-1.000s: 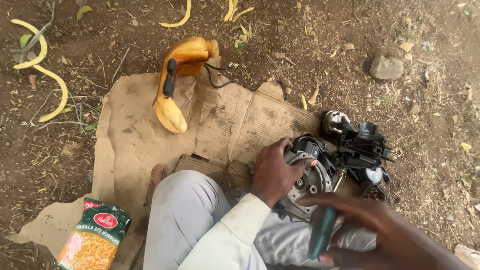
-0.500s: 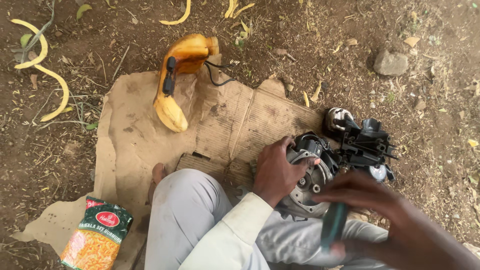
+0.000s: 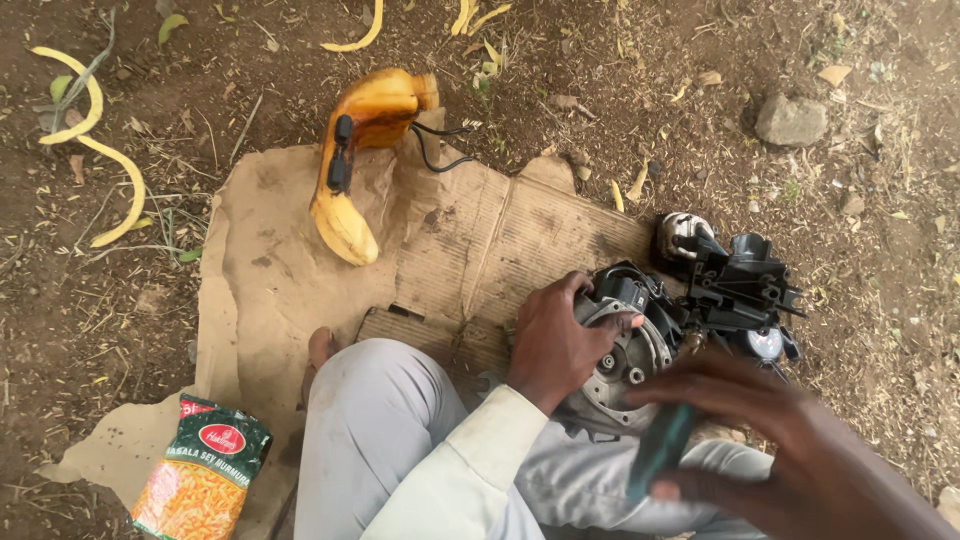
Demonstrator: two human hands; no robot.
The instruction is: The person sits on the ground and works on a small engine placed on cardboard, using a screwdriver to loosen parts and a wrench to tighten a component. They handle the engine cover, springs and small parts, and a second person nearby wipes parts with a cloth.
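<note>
The left hand gripped one round metal engine part lying on the single cardboard sheet by the knee. The right hand was closed around one teal-handled tool. Nearby lay one yellow casing, one snack packet and one stone.

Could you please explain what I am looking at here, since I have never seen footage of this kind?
The camera sits on a person's head and looks down at their lap and hands. They sit on flattened cardboard laid over bare soil. The left hand grips a round metal engine part joined to black mechanical pieces. The right hand, blurred, holds a tool with a teal handle. Nearby lie a yellow plastic housing, a snack packet and a stone.
</note>
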